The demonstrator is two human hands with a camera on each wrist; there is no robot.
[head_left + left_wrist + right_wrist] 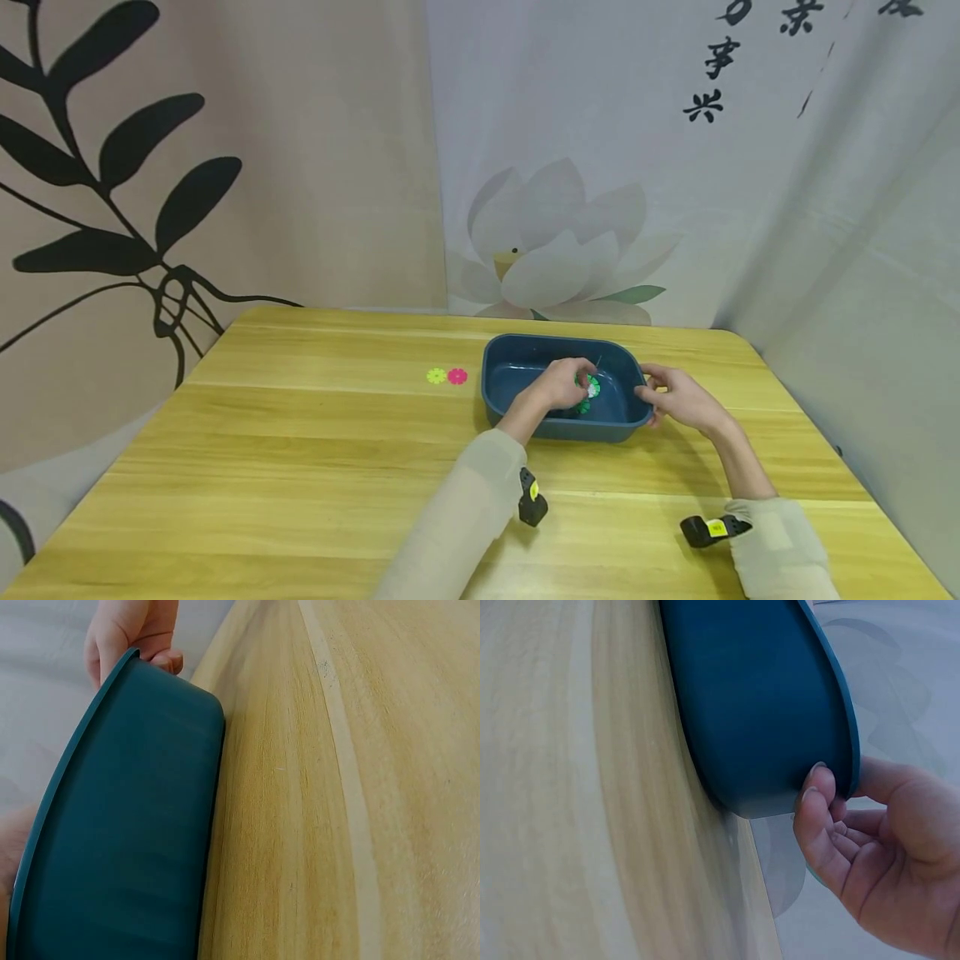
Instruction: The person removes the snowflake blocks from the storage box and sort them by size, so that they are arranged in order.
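A dark blue oblong plastic basin [517, 392] stands on the wooden table. My left hand [562, 383] reaches over its near side, fingers bent down at small green flower-shaped pieces [583, 407] inside. One piece with a white middle [593, 388] shows beside the fingertips; I cannot tell whether the fingers pinch any of them. My right hand [681, 398] grips the basin's right end. In the right wrist view, that hand's thumb is over the rim and its fingers [821, 784] are against the outer wall. The left wrist view mostly shows the basin's outer side [135, 802].
Left of the basin, a yellow flower-shaped piece [436, 376] and a pink one [457, 377] lie side by side on the table [300, 467]. A printed curtain [337, 150] hangs behind the table's far edge. Each sleeve carries a black wrist camera [532, 498].
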